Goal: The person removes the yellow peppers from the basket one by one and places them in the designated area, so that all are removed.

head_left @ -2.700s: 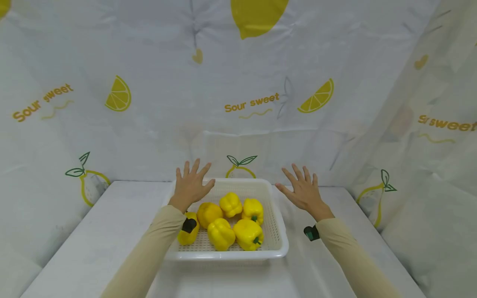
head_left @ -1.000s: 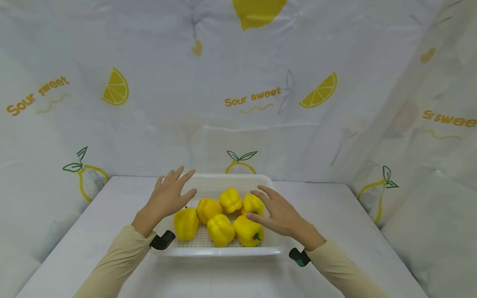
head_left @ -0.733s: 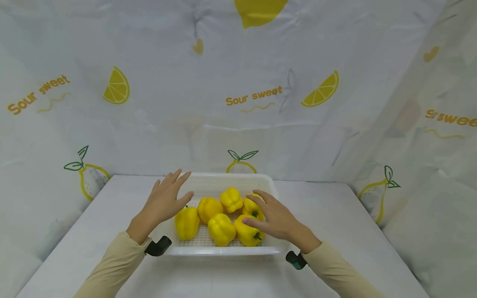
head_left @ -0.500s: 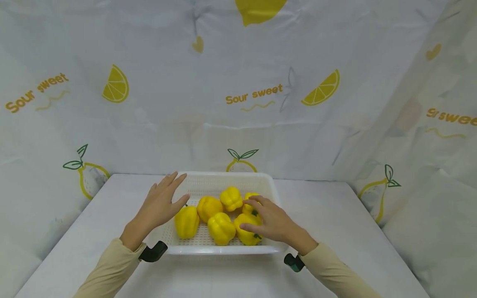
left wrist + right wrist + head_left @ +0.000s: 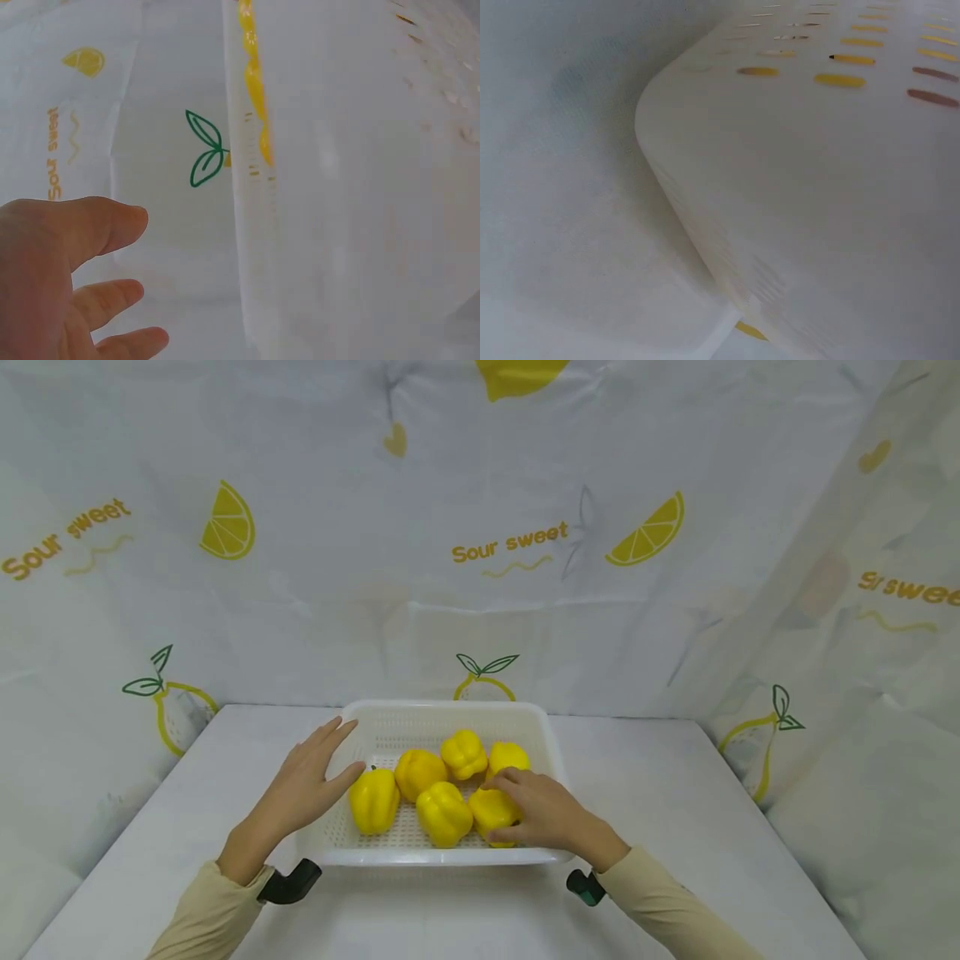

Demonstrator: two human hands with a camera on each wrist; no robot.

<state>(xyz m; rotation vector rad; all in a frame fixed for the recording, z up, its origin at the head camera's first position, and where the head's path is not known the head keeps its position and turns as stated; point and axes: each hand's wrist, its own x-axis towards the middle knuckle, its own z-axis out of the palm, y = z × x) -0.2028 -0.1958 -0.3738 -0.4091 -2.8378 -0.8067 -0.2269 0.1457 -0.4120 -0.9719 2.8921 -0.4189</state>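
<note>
Several yellow bell peppers lie in a white perforated plastic basket in the head view. My right hand reaches over the basket's right side, fingers and thumb curled round the front right bell pepper, whose stem is hidden. Behind it, another bell pepper is partly covered by the fingers. At the basket's left side hovers my left hand, fingers extended and thumb spread, nearest to the leftmost bell pepper and holding nothing. The left wrist view shows that hand's thumb and fingers apart from the basket wall.
Three more bell peppers, one at the back, one at middle left and one in front, share the basket. It stands on a white-covered table. A lemon-printed curtain rises behind. Slotted basket wall fills the right wrist view.
My right hand has come in from beyond the basket's right side and lowered onto the front right bell pepper, its fingers curling. The left hand has drawn back leftward from over the basket.
</note>
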